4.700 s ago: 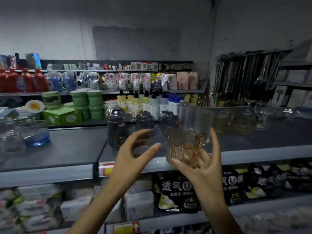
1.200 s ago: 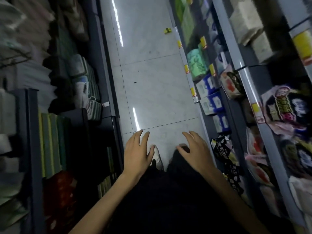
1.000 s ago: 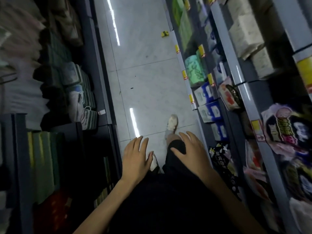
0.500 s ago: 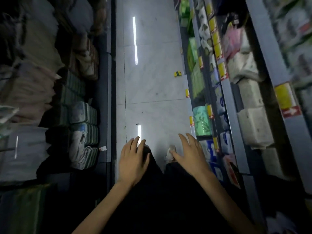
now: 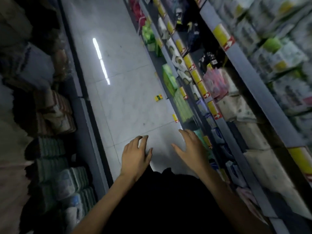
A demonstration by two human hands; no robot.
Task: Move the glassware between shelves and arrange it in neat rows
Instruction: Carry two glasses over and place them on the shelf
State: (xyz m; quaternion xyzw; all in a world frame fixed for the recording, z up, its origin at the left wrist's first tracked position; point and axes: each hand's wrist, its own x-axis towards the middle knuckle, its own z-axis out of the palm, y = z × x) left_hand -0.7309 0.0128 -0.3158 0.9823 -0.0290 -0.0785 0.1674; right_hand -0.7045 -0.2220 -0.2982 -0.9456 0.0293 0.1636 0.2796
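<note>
We look steeply down a shop aisle. Both bare forearms reach forward over dark clothing (image 5: 160, 200) that fills the bottom of the view. The left hand (image 5: 135, 156) hangs palm down above the pale marbled tile floor (image 5: 128, 98). Its fingers are loosely bent and close together, and it holds nothing; the fingertips are blurred. The right hand (image 5: 192, 151) is just beside it and apart from it, palm down too. Its fingers are spread and fairly straight, its thumb is held out toward the left hand, and it is empty as well. Neither hand touches a shelf.

We cannot tell from this view where the glassware stands.

A long white strip of reflected light (image 5: 101, 60) lies on the floor, and a small yellow and green packet (image 5: 158, 98) lies near the foot of the right-hand shelving. On that side, grey metal shelf rails (image 5: 241, 68) run away from us, carrying yellow price tags with red arrow ends (image 5: 221, 35). On those shelves we see bright green soft packs (image 5: 168, 80) low down and white wrapped paper bundles (image 5: 236, 107) higher up. The goods at the far right are too blurred to make out. On the left, dim shelving holds brown-striped folded cloths (image 5: 54, 112) and, nearer to us, stacks of pale green ribbed cloths (image 5: 54, 147).
</note>
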